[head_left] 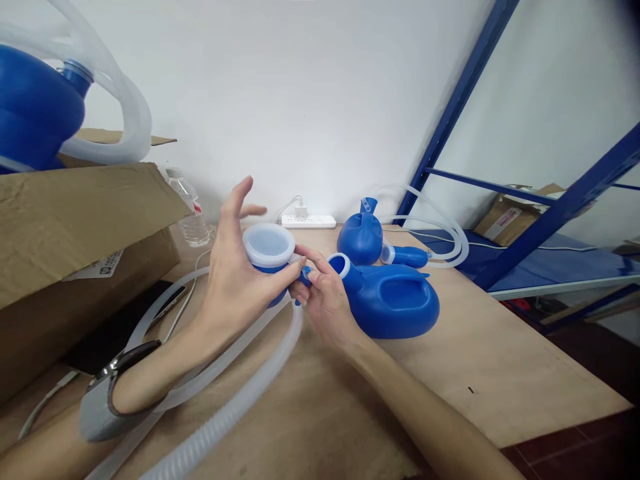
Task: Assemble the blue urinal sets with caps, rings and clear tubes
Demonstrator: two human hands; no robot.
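Note:
A blue urinal funnel (270, 248) with a wide translucent white rim is held up above the table. My left hand (233, 280) curves around its near left side, index finger raised and thumb reaching across to a small blue fitting (306, 272). My right hand (327, 300) pinches that fitting at the funnel's right side. Below the fingers, a clear ribbed hose (273, 373) runs down toward me. Just right of my right hand lies a blue plastic urinal bottle (395, 300) on its side, its round mouth open toward the left. The fingers behind the funnel are partly hidden.
Another blue bottle (360, 237) stands behind, with a second funnel (410, 257) and coiled hose (457, 247). At left is an open cardboard box (90, 227) holding a blue bottle (40, 107). A water bottle (193, 213) and power strip (309, 221) are near the wall.

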